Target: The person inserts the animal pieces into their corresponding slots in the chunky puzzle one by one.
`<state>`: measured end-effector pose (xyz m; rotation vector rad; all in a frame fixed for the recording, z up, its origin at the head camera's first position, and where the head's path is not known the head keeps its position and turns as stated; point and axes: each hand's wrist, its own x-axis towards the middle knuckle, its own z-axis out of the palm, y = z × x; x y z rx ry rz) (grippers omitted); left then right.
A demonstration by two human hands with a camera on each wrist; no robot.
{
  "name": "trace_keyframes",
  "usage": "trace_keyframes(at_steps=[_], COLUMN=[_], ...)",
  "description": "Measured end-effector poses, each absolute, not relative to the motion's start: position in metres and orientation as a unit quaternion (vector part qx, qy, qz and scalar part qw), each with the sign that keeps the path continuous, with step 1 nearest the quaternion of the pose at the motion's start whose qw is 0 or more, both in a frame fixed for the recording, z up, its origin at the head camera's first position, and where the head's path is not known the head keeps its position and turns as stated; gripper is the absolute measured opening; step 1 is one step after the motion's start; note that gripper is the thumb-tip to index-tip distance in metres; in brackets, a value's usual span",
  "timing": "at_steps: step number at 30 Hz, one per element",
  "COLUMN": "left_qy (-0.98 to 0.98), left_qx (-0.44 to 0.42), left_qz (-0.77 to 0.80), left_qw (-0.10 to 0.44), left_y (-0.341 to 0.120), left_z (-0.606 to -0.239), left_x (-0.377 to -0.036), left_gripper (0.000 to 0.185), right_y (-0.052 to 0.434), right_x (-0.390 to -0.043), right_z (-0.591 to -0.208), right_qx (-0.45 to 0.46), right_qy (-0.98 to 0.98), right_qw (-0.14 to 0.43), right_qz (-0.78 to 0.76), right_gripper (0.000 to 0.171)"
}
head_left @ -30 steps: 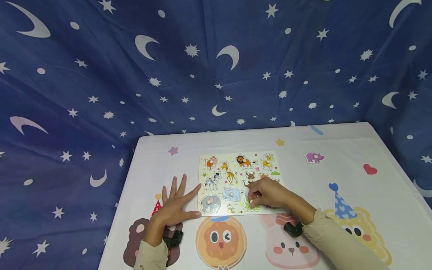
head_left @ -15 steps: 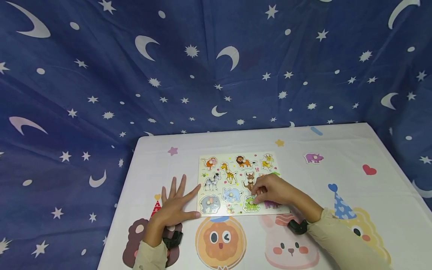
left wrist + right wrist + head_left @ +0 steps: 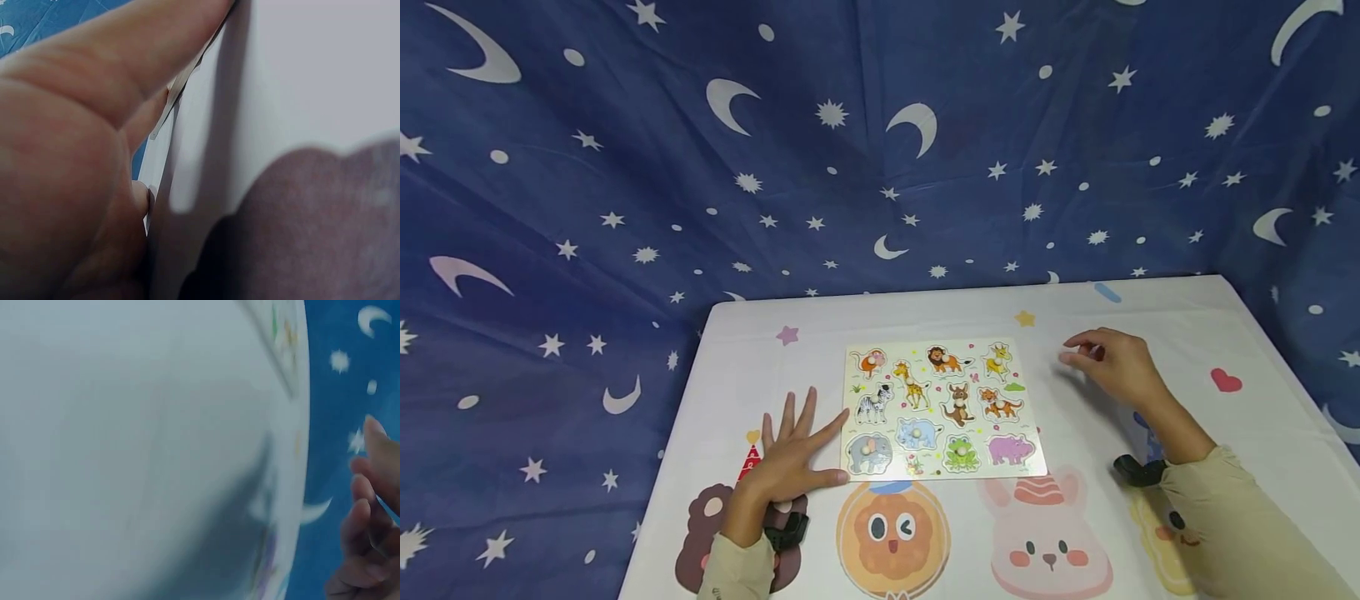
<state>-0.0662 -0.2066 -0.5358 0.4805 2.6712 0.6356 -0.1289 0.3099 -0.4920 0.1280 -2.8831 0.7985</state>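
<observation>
The animal peg puzzle board [image 3: 937, 421] lies flat on the table. Its frog piece [image 3: 961, 454] sits in the front row with its knob up; right of it the purple hippo spot [image 3: 1011, 450] shows no clear knob. My left hand [image 3: 793, 458] rests spread on the table, thumb and forefinger at the board's left edge. Beyond the board's right side my right hand [image 3: 1112, 362] hovers with loosely bent fingers and nothing seen between them. In the right wrist view a blurred purple shape [image 3: 265, 562], probably the loose hippo piece, lies on the table; the hand hides it in the head view.
A white cloth with printed cartoon figures covers the table [image 3: 760, 358]. Behind it hangs a blue curtain [image 3: 850, 167] with moons and stars. Dark wrist cameras are strapped at both wrists.
My right hand has let go of the frog piece and moved right and away from me, over where the loose hippo piece lay. The left hand stays put.
</observation>
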Motion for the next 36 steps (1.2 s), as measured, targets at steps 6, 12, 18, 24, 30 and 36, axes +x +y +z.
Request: trace_keyframes(at_steps=[6,12,18,24,30,36], left_qy=[0.944,0.942,0.943,0.944,0.943,0.943], left_qx=[0.167,0.166,0.168,0.164,0.164,0.16], left_qz=[0.223,0.227,0.225,0.219,0.219,0.219], left_qw=[0.178,0.182,0.18,0.183,0.189,0.193], left_y=[-0.206,-0.208,-0.207,-0.207,-0.208,-0.207], left_z=[-0.534,-0.535,-0.536,-0.536,-0.536,-0.535], left_x=[-0.066,-0.065,-0.066,-0.067,-0.067,-0.067], left_gripper=[0.096,0.096,0.096,0.097,0.097,0.096], right_y=[0.346,0.37,0.384,0.387,0.385,0.381], right_x=[-0.13,-0.13,-0.128,-0.129,-0.134,-0.138], right_z=[-0.5,-0.514,-0.523,-0.529,-0.533,-0.534], right_qx=[-0.055,-0.105,-0.126,-0.126,-0.115,-0.11], right_qy=[-0.96,-0.958,-0.955,-0.951,-0.951,-0.951], right_qw=[0.068,0.035,0.007,0.0,-0.003,-0.005], right_qz=[0.265,0.264,0.269,0.284,0.286,0.288], right_gripper=[0.039,0.047,0.053,0.053,0.053,0.047])
